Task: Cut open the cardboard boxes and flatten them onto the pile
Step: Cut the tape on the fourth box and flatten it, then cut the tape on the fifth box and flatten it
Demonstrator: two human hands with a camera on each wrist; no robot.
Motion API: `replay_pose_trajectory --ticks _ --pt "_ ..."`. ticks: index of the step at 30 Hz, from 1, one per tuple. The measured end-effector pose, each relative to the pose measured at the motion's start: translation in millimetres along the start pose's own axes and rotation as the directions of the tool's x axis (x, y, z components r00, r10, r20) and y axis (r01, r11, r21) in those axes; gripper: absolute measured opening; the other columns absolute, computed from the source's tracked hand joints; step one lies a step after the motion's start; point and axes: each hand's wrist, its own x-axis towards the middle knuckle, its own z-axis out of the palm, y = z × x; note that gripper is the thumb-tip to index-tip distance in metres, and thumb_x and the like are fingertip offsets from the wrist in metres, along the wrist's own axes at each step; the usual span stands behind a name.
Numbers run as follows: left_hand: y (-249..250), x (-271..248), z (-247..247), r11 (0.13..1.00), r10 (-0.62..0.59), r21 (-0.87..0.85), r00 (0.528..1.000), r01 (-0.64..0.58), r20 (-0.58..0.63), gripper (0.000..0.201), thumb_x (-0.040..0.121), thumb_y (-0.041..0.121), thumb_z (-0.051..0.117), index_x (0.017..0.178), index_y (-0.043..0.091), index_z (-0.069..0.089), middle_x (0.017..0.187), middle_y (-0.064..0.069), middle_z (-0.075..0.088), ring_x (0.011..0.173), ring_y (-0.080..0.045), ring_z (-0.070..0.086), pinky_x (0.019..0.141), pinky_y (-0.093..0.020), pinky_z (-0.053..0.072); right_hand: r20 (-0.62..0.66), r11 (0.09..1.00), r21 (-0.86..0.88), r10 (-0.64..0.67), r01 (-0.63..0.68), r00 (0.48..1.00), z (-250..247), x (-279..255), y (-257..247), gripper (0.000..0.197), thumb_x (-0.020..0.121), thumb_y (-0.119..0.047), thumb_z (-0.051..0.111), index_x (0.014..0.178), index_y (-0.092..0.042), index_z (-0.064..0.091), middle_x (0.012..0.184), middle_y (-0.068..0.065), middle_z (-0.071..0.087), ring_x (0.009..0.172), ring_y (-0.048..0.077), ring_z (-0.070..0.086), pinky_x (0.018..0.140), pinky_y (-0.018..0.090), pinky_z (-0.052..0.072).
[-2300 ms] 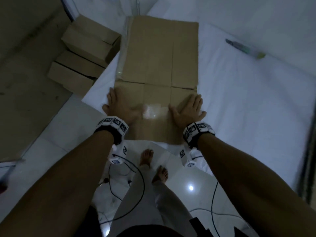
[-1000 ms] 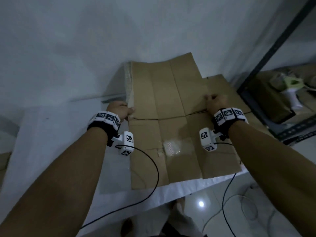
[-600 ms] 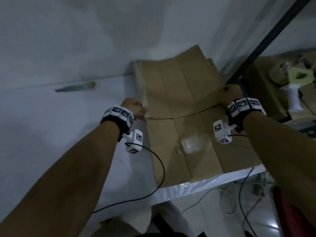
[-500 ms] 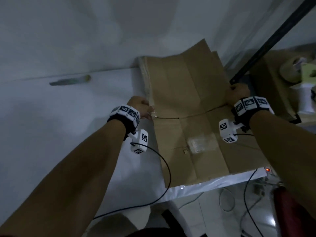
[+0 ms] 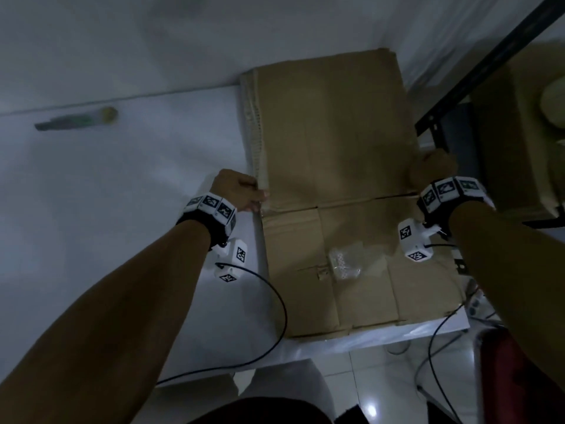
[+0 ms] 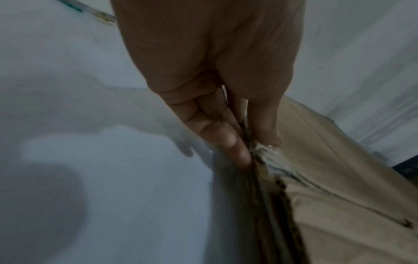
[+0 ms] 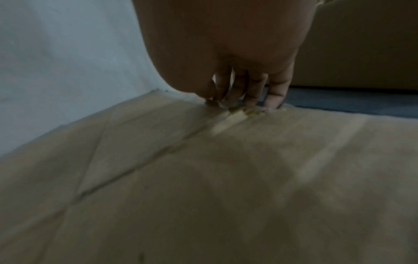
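Note:
A flattened brown cardboard box [image 5: 330, 154] with a clear tape patch [image 5: 345, 264] lies on top of the pile of flat cardboard [image 5: 254, 127] at the table's right end. My left hand [image 5: 241, 191] pinches its left edge, thumb on top and fingers beneath, as the left wrist view shows for the hand [image 6: 255, 148] and the cardboard [image 6: 339, 178]. My right hand [image 5: 434, 169] grips the right edge; in the right wrist view its fingers [image 7: 273, 92] curl over the far edge of the sheet [image 7: 226, 178]. A cutter knife [image 5: 76, 119] lies on the white table [image 5: 137, 209], far left of my hands.
A black metal shelf frame [image 5: 489, 56] stands right beside the pile, with a brown box [image 5: 519, 142] on it. The wall [image 5: 183, 41] runs just behind the table. Cables [image 5: 275, 316] hang from both wrists over the front edge. The floor [image 5: 382, 377] lies below.
My hands went from pressing flat on the box to gripping its side edges. They carried it rightward and lowered it onto the pile, covering the sheet beneath.

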Motion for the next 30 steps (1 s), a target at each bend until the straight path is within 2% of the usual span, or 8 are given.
replay_pose_trajectory --ticks 4,9,13,16,19,21,24,30 --pt "-4.8 2.2 3.7 0.996 0.091 0.017 0.996 -0.091 -0.014 0.058 0.07 0.022 0.086 0.117 -0.006 0.064 0.084 -0.008 0.07 0.058 -0.006 0.066 0.056 -0.021 0.057 -0.089 0.998 0.052 -0.019 0.024 0.996 11.9 -4.8 -10.0 0.059 0.1 -0.048 0.025 0.135 -0.004 0.042 0.137 0.022 0.045 0.114 0.04 0.052 0.09 0.045 0.043" --pt "-13.8 -1.1 4.1 0.843 0.349 0.42 0.936 -0.335 0.046 0.061 0.074 0.057 0.072 0.086 -0.002 0.071 0.081 -0.015 0.069 0.074 -0.026 0.066 0.07 -0.039 0.057 -0.017 1.0 0.028 -0.002 0.002 1.0 6.5 -7.7 -12.2 0.053 0.103 -0.041 0.026 0.13 -0.001 0.047 0.129 0.022 0.055 0.107 0.038 0.058 0.076 0.035 0.04" --pt "-7.2 -1.5 6.2 0.707 0.39 0.6 0.914 -0.375 0.111 0.059 0.078 0.063 0.058 0.076 0.004 0.064 0.079 -0.009 0.065 0.072 -0.021 0.062 0.069 -0.041 0.055 0.072 0.998 -0.026 -0.06 0.062 0.996 5.7 -2.0 -9.6 0.054 0.102 -0.038 0.031 0.133 0.004 0.045 0.135 0.025 0.051 0.116 0.039 0.054 0.096 0.041 0.043" --pt "-1.6 -0.8 2.4 0.775 0.321 0.535 0.939 -0.336 0.125 0.059 0.073 0.067 0.057 0.062 0.009 0.059 0.062 -0.003 0.058 0.058 -0.015 0.056 0.062 -0.04 0.055 0.146 0.979 -0.152 -0.115 0.137 0.983 1.5 -1.3 -23.9 0.069 0.092 -0.046 0.037 0.143 0.001 0.036 0.146 0.025 0.039 0.132 0.04 0.039 0.111 0.05 0.033" --pt "9.6 1.0 -9.2 0.873 0.193 0.448 0.98 -0.19 0.04 0.074 0.075 0.064 0.067 0.108 -0.002 0.069 0.084 -0.012 0.071 0.064 -0.017 0.063 0.061 -0.026 0.052 0.117 0.963 -0.207 -0.152 0.174 0.981 -7.2 -21.5 -56.3 0.076 0.099 -0.046 0.04 0.154 -0.009 0.002 0.161 0.014 0.003 0.147 0.032 0.008 0.12 0.047 0.01" --pt "12.6 -1.9 -26.9 0.874 0.213 0.454 0.976 -0.172 -0.04 0.075 0.082 0.062 0.064 0.131 0.006 0.057 0.112 -0.012 0.068 0.085 -0.021 0.067 0.078 -0.03 0.055 0.136 0.941 -0.193 -0.255 0.278 0.957 -9.4 -40.6 -80.8 0.078 0.099 -0.046 0.042 0.154 -0.013 -0.003 0.162 0.011 -0.002 0.148 0.029 0.007 0.119 0.046 0.012" --pt "4.8 -19.1 -72.3 0.855 0.285 0.476 0.953 -0.205 -0.103 0.061 0.087 0.05 0.065 0.133 0.011 0.057 0.118 -0.01 0.066 0.106 -0.025 0.062 0.095 -0.034 0.05 0.222 0.85 -0.198 -0.447 0.489 0.867 -1.2 -76.9 -118.3 0.076 0.099 -0.044 0.044 0.155 -0.013 0.003 0.162 0.012 0.0 0.146 0.031 0.016 0.117 0.043 0.021" --pt "-50.3 -78.9 -204.5 0.9 0.273 0.409 0.927 -0.151 -0.258 0.049 0.085 0.037 0.071 0.125 0.011 0.061 0.121 -0.01 0.064 0.109 -0.026 0.06 0.096 -0.031 0.047 0.305 0.683 -0.207 -0.636 0.701 0.709 27.6 -181.0 -208.8 0.068 0.099 -0.04 0.045 0.154 -0.011 0.015 0.162 0.011 0.008 0.147 0.029 0.016 0.117 0.043 0.024"
